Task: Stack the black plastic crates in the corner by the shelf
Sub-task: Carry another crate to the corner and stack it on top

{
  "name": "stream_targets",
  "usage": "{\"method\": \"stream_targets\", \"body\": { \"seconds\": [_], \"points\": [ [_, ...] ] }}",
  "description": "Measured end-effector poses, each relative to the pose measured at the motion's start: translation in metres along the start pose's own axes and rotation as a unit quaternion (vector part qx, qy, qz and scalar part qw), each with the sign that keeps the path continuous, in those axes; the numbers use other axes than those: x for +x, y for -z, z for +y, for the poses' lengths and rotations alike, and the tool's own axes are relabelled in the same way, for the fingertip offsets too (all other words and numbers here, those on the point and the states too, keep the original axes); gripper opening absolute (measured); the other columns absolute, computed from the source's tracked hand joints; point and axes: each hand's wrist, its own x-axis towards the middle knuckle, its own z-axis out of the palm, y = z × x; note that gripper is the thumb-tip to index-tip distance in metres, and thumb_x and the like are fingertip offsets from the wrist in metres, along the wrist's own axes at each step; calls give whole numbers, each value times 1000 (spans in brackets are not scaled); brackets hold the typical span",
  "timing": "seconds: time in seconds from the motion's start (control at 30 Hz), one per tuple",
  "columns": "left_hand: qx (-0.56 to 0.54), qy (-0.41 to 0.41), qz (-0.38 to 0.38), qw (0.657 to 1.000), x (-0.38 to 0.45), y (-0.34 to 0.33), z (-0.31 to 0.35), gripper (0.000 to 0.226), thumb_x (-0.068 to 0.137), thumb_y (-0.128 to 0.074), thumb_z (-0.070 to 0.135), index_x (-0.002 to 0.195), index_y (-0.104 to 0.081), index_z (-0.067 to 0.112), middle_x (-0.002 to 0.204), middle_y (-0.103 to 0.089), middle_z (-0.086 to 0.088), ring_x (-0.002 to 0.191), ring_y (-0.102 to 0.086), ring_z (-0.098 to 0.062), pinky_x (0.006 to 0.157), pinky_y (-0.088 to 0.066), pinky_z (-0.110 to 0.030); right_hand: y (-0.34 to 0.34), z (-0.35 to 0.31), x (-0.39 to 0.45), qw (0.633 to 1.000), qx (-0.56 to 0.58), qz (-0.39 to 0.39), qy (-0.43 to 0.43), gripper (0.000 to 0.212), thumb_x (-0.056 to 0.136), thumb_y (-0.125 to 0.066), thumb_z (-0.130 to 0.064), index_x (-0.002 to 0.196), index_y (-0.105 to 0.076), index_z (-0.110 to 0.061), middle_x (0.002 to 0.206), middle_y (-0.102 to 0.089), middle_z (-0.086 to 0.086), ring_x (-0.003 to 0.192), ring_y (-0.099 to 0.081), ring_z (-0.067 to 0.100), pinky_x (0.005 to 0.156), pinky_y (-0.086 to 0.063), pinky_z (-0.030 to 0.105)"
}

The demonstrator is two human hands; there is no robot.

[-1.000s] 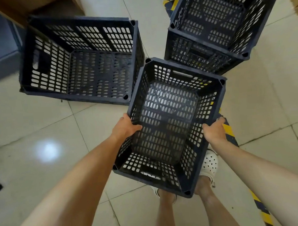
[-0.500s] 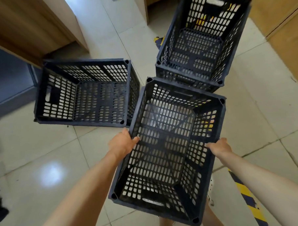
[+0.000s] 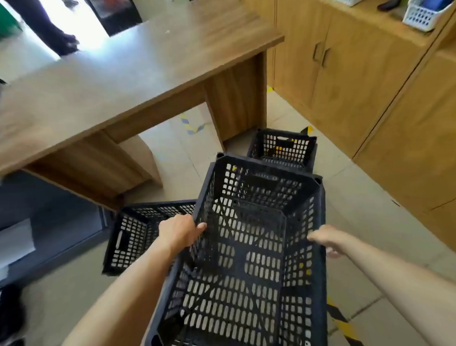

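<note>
Head view: empty black crate (image 3: pixel 247 253) gripped by left hand (image 3: pixel 177 231) and right hand (image 3: pixel 327 239) at its side rims.

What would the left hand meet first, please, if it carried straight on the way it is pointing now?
The left hand grips the held crate's left wall, fingers pointing right across its open top. Going on, it would probably meet that crate's right wall, near the right hand; depth is uncertain.

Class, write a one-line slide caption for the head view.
Both hands, left and right, carry a black crate toward another.
</note>
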Motion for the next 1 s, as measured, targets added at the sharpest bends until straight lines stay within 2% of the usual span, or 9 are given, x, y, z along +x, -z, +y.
{"method": "stream_targets", "body": {
  "seconds": [0.2,0.37,0.5,0.6,0.67,0.7,0.83,0.93,1.0],
  "points": [
    [-15,4,63,998,-52,113,13,63,94,-38,66,114,-63,11,115,-67,-10,103,-64,-30,80,-47,-37,99,-38,-74,997,-27,15,73,51,98,-50,-22,143,-38,-2,151,-36,12,128,-50,31,84,-48,32],
    [-33,-26,127,991,-80,192,37,51,97,-41,57,115,-61,13,111,-67,-10,101,-64,-30,79,-47,-37,185,-52,-124,993,-25,49,102,33,93,-53,-23,120,-47,-5,124,-54,15,95,-59,27,79,-52,33],
    [-92,-74,143,983,-78,237,71,30,101,-46,35,112,-57,9,96,-62,-6,89,-63,-25,72,-49,-34,236,-46,-149,993,-16,79,91,25,91,-53,-26,109,-47,-9,115,-62,14,88,-69,25,68,-54,29],
    [-84,-120,150,978,-63,263,101,27,100,-49,28,109,-60,5,88,-61,-5,76,-61,-19,66,-50,-28,263,-35,-164,991,-30,111,75,27,95,-50,-24,116,-45,-8,102,-56,14,62,-57,18,49,-45,24],
    [-38,-146,155,976,-57,281,123,28,100,-48,34,107,-61,10,87,-60,-4,72,-58,-18,61,-46,-27,278,-23,-167,988,-38,134,61,41,98,-47,-26,134,-41,-9,120,-55,17,60,-56,17,47,-45,24],
    [-15,-161,159,974,-52,289,134,30,100,-47,37,108,-62,13,88,-60,-3,74,-58,-19,64,-47,-29,286,-16,-168,988,-31,140,53,47,98,-45,-27,141,-37,-8,126,-53,19,59,-56,18,47,-45,24],
    [30,-231,136,963,-27,313,187,37,97,-47,45,112,-62,15,95,-63,-4,87,-63,-24,77,-53,-35,306,14,-170,987,27,157,3,52,100,-44,-25,146,-31,-5,107,-55,19,53,-53,18,44,-43,24],
    [59,-290,124,947,-15,325,234,39,97,-46,44,114,-61,12,107,-66,-10,98,-65,-30,81,-51,-35,316,45,-168,983,65,168,-27,53,101,-44,-26,147,-29,-4,127,-54,21,55,-52,17,46,-44,22],
    [76,-329,116,934,-11,328,263,37,99,-44,41,112,-59,10,109,-66,-11,99,-66,-31,78,-47,-35,317,71,-166,980,91,169,-50,53,101,-44,-28,147,-30,-6,125,-57,21,53,-52,15,42,-43,21]
  ]
}}
